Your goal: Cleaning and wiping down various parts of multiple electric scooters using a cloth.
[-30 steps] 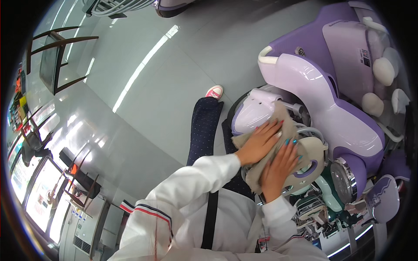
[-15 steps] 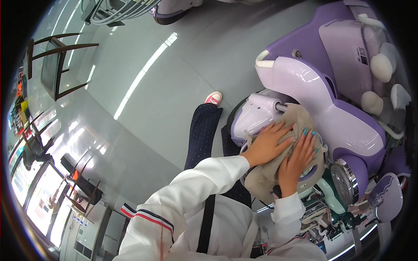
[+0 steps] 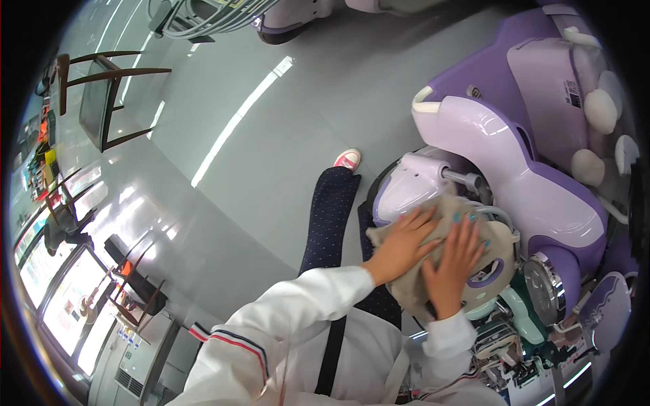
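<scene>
A beige cloth (image 3: 408,289) lies bunched over a pale, round-topped part of a purple-and-white machine. My left hand (image 3: 405,245) rests flat on the cloth with its fingers spread. Just beside it on the right, my right hand (image 3: 455,262) also lies on the cloth, fingers stretched out. To the right of that hand shows a beige ring-shaped piece (image 3: 497,260) with an oval opening. Behind the hands, a glossy white housing (image 3: 409,188) carries a metal rod (image 3: 464,178). What lies under the cloth is hidden.
A large purple-and-white padded chair (image 3: 487,135) curves around the right side. Near it are a round clear-faced part (image 3: 544,287) and a green part (image 3: 521,314). At far left stands a dark wooden chair (image 3: 98,111); grey hoses (image 3: 217,20) hang at the top.
Both hands and the cloth have shifted nearer to me, uncovering more of the metal rod and the ring-shaped piece. The view has turned slightly.
</scene>
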A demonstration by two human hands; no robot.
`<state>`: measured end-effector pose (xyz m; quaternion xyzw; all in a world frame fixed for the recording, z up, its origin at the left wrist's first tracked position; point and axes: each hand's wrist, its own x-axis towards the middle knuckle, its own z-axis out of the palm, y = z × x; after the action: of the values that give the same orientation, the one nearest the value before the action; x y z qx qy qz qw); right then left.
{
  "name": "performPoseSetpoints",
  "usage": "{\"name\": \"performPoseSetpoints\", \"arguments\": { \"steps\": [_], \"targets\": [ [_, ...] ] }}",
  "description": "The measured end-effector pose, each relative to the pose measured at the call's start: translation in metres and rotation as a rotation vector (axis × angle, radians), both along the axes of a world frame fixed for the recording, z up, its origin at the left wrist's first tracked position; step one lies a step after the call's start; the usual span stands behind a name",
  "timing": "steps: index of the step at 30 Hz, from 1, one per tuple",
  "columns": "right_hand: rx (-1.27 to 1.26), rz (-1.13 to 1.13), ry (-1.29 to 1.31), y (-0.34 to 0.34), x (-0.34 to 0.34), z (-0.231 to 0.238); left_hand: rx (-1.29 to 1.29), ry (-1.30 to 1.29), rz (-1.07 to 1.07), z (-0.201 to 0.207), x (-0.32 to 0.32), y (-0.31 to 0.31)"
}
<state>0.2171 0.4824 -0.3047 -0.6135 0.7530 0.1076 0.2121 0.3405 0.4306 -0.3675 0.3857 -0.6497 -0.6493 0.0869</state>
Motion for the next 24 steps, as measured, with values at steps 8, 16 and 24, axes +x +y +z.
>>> {"name": "performPoseSetpoints", "arguments": {
  "steps": [8,16,24],
  "targets": [
    [-0.016,-0.024,-0.047,0.039,0.039,-0.002,-0.117,0.072,0.059,0.001,0.041,0.03],
    [0.047,0.012,-0.05,0.04,0.043,-0.001,-0.266,-0.023,0.063,0.007,0.03,0.013],
    [-0.023,-0.057,-0.037,0.047,0.04,-0.004,-0.479,0.008,-0.103,-0.003,0.022,0.001]
  ]
}}
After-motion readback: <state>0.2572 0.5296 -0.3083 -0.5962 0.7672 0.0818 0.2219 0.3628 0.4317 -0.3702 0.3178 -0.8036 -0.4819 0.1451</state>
